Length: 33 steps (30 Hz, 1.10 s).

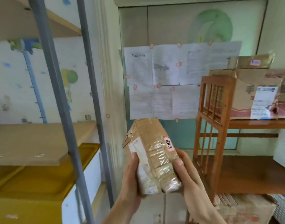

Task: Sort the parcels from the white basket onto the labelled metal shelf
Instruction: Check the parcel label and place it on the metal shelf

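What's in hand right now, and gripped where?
A taped cardboard parcel, held in both hands by its near end: left hand on its left side, right hand on its right side.

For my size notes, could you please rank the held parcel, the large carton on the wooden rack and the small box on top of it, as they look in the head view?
1. Large carton, partly cut off.
2. Held parcel, enlarged by nearness; true rank unsure.
3. Small box.
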{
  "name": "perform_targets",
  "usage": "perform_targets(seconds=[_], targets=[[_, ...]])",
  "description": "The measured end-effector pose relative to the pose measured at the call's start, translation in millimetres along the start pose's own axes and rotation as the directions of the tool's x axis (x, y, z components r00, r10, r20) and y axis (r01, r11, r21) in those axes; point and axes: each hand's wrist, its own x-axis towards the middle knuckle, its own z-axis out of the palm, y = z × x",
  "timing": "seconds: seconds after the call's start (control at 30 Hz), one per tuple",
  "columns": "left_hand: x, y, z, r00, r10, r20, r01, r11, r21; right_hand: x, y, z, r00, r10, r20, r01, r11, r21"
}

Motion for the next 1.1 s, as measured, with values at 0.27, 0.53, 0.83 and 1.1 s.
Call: perform_targets(seconds=[0.27,0.53,0.83,1.1], targets=[[-11,49,-49,0.996,-0.015,-0.085,0.018,0.999,0.039,11,-6,50,0.997,-0.066,0.049,0.072,0.988,-0.139],[-23,76,-43,0.985,0.164,-0.055,-0.151,0.97,0.189,8,-13,52,0.993,-0.03,0.116,0.044,0.991,-0.124],[-39,79,-18,0.962,0.242,-0.123,-0.218,0.959,0.181,19,-42,13,0.99,0.02,-0.136,0.016,0.966,0.26],[-42,54,8,0.968,0.237,-0.084,-0.205,0.937,0.283,16,-65,-5,0.99,0.011,0.144,-0.008,1.0,-0.02]])
